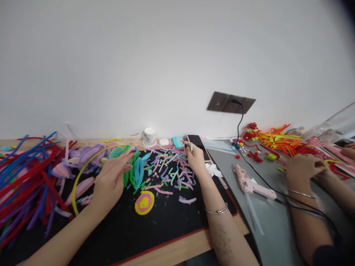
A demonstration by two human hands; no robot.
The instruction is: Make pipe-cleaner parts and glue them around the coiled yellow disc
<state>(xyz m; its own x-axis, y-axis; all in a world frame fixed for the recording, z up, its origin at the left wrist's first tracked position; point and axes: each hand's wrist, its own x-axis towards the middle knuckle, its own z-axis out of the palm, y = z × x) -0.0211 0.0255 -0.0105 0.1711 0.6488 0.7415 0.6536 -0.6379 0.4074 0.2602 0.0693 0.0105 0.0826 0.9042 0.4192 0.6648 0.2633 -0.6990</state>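
Note:
My left hand (112, 175) is raised over the left part of the black mat (166, 232), with pink pipe cleaners (132, 146) pinched at its fingertips. Just right of it stand green and blue pipe-cleaner loops (138, 171). My right hand (195, 157) hovers over the right edge of a scattered pile of short cut pipe-cleaner pieces (169, 168), near the phone. Its fingers are bent around a small pale green piece (191, 147). A flat yellow and pink disc (144, 203) lies on the mat between my hands, and a short purple piece (187, 200) lies to its right.
Long red and blue pipe cleaners (30, 177) crowd the left. Along the wall are a paper cup (149, 136) and a phone (198, 144). A pink glue gun (253, 186) with a black cord lies right, near another person's hands (303, 166).

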